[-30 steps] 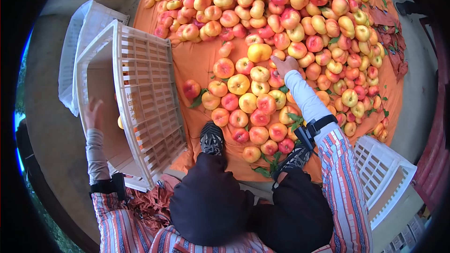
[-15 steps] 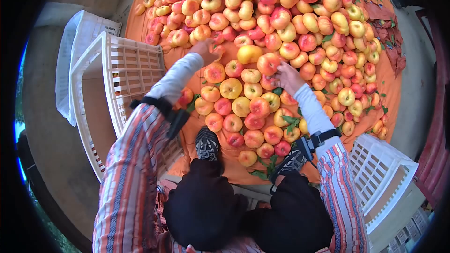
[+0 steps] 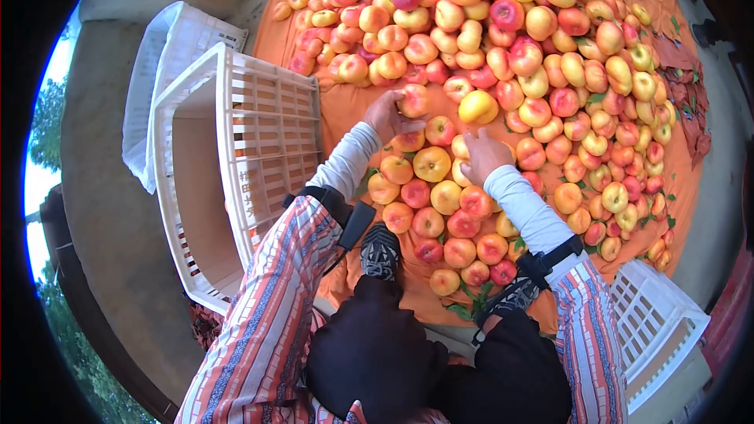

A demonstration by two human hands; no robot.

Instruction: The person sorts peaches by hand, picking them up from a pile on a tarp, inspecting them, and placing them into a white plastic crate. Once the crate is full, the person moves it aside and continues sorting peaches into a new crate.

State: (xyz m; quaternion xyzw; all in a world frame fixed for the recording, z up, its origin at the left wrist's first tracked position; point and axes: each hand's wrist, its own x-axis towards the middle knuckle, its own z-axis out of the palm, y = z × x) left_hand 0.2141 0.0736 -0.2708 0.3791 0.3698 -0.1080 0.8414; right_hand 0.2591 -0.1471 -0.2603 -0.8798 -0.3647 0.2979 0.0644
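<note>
My left hand [image 3: 385, 116] is closed around a red-orange flat peach [image 3: 414, 100] at the near edge of the pile. Across from it, my right hand [image 3: 487, 154] has its finger and thumb curled about a flat peach [image 3: 461, 147] in the near group; its palm side is hidden. Just beyond those fingertips lies a yellow flat peach [image 3: 478, 107]. Between and below my hands, several more peaches, including a yellow-orange peach [image 3: 432, 165], sit close together on the orange sheet [image 3: 345, 98].
A large pile of flat peaches [image 3: 542, 23] spreads across the sheet. White plastic crates [image 3: 271, 121] stand at the left, one lined with white material. Another white crate [image 3: 652, 314] is at the right. My shoes [image 3: 380, 253] are beside the near peaches, with green leaves [image 3: 475, 298] by them.
The view has shifted, so the scene sits further right and lower. My right hand has come down toward the near group, and the peach it held up is no longer seen there.
</note>
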